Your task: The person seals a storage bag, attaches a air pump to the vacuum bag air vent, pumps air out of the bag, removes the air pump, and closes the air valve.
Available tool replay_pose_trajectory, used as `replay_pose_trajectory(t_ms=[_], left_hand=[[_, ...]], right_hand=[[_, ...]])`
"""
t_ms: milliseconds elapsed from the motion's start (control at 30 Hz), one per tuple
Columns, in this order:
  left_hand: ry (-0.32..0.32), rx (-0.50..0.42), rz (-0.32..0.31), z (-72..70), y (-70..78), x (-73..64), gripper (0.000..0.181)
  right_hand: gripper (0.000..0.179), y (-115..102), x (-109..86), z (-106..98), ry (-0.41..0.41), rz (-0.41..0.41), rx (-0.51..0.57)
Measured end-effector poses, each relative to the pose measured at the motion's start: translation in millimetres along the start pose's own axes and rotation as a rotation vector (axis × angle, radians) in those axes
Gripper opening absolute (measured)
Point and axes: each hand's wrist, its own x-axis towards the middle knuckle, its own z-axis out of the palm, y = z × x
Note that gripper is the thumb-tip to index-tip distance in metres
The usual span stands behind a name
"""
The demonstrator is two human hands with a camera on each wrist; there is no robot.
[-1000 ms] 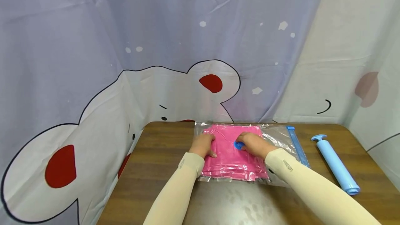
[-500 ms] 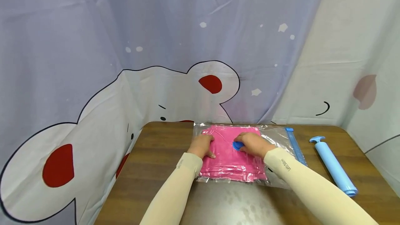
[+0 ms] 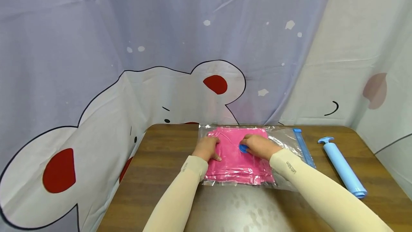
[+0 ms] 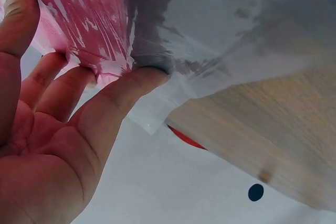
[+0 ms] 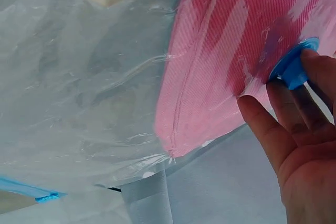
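A clear plastic vacuum bag [image 3: 283, 137] lies flat near the table's far edge, with folded pink cloth [image 3: 230, 165] inside. My left hand [image 3: 205, 149] rests on the bag's left side; in the left wrist view its fingers [image 4: 113, 90] are fairly straight against the film. On the blue round valve cap [image 5: 290, 67], set over the cloth, my right hand [image 3: 260, 146] has a pinch with thumb and fingers. Part of the cap is hidden by those fingers in the head view. A blue zip strip [image 3: 304, 148] closes off the bag's right end.
To the right of the bag, a light blue hand pump [image 3: 343, 169] with a T-handle lies slantwise on the wooden table [image 3: 167, 153]. Behind stands a printed curtain [image 3: 161, 28], reaching down to the table's back edge.
The head view has shifted slightly. Both hands stay at the same spots on the bag; the right fingers have shifted a little around the valve cap, covering more of it than half a second ago.
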Motion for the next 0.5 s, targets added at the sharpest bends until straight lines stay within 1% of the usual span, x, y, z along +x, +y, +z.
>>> replay_pose_trajectory(t_ms=[100, 300, 500], left_hand=[[0.007, -0.006, 0.0, 2.4, -2.1, 2.3, 0.097], [-0.008, -0.048, -0.014, -0.4, -1.4, 0.6, 0.096], [-0.006, -0.057, -0.015, -1.3, -1.1, -0.4, 0.098]], right_hand=[[0.021, -0.5, 0.5, 0.4, 0.007, 0.013, -0.012], [0.016, 1.1, 2.0, 2.2, 0.013, 0.045, -0.019], [0.019, 4.0, 2.9, 6.9, 0.008, 0.065, -0.027]])
